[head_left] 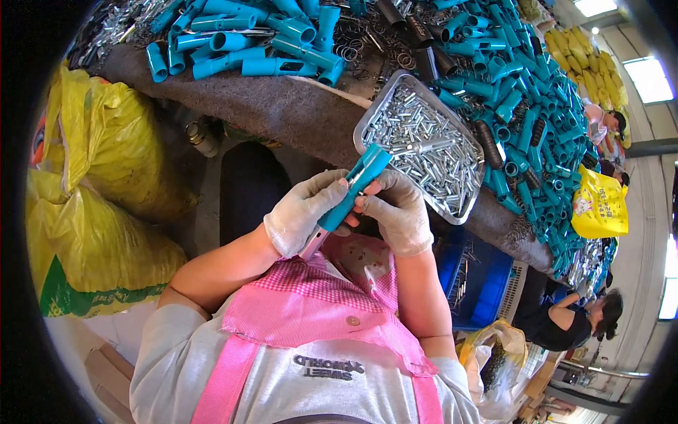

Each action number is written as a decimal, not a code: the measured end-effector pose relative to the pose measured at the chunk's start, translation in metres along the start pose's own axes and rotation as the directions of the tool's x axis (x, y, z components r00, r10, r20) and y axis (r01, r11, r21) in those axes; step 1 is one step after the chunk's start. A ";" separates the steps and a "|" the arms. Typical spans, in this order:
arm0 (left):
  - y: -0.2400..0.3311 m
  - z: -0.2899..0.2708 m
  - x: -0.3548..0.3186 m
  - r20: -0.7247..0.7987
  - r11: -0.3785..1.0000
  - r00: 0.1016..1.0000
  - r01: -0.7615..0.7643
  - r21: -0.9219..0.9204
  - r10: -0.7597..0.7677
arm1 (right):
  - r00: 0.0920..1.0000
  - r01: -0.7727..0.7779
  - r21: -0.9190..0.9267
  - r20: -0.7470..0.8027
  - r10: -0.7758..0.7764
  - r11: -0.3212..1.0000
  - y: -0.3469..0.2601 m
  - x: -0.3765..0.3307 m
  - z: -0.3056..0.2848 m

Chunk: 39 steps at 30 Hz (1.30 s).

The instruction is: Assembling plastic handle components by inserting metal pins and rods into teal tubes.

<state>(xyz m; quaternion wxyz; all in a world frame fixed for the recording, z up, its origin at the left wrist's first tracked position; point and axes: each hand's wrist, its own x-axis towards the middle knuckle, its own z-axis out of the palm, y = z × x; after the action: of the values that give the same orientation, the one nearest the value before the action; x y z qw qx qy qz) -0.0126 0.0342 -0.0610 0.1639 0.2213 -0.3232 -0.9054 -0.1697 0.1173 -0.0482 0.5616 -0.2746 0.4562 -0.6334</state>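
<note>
In front of my chest, a teal tube [339, 213] is held at a slant, its upper end toward the tray. My left hand [302, 214], in a whitish work glove, wraps round it with the thumb along its side. My right hand [401, 213], gloved too, closes on the tube from the other side. By its thumb and forefinger a tiny shiny bit shows, too small to make out. A silvery metal rod [418, 147] extends from near the tube's upper end over a metal tray [361, 127]. Short metal pins [434, 173] fill this tray.
Teal tubes [522, 106] lie heaped at the right, with another pile [233, 42] at the far left. Loose springs [349, 51] lie between. Yellow sacks [106, 134] stand left, a blue crate [487, 283] right. A person in black [561, 325] sits further right.
</note>
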 end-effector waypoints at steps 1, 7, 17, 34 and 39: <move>-0.001 0.000 0.000 0.014 0.999 1.000 -0.013 0.041 0.012 | 1.000 0.002 0.000 -0.003 -0.002 1.000 0.002 -0.001 -0.001; -0.012 -0.008 0.006 0.127 0.598 0.884 -0.403 0.692 0.449 | 0.990 -0.062 -0.158 -0.136 0.041 0.986 0.015 -0.004 -0.002; -0.007 -0.013 0.006 -0.089 0.994 0.995 0.025 -0.108 -0.034 | 0.835 0.059 -0.972 0.172 -0.524 -0.225 -0.032 0.066 -0.015; 0.021 -0.002 0.007 0.426 0.780 0.900 0.330 -0.532 -0.090 | 0.967 0.237 -0.527 0.050 -0.248 0.816 -0.019 0.004 0.014; 0.014 -0.001 0.011 0.527 0.755 0.836 0.441 -0.485 -0.150 | 0.982 0.173 -0.326 -0.021 -0.190 0.929 0.003 -0.003 -0.004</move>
<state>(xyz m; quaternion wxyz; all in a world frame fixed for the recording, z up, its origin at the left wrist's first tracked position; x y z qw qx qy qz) -0.0197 0.0187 -0.0555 -0.0064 -0.0101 -0.0154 -0.9998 -0.1712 0.1217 -0.0521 0.4360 -0.3872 0.5407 -0.6064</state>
